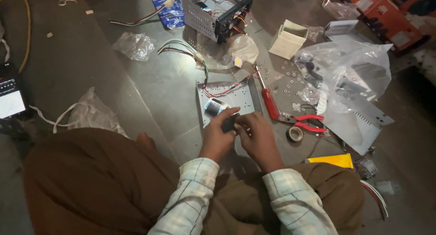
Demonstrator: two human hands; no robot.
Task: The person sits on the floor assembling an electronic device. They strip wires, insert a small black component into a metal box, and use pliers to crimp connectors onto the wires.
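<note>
Black part (pixel 228 124) between both hands (pixel 238 136)

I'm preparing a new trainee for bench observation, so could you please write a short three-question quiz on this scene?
1. True or false: both hands, left hand and right hand, grip the small black part.
2. Which tool lies nearest the right hand? A. red-handled screwdriver B. red-handled pliers C. a hammer
3. Fill in: the hands work over a grey metal ____ with a small spool on it.

Key: 1 true. 2 A. 3 panel; coloured wires also cross it.
</note>
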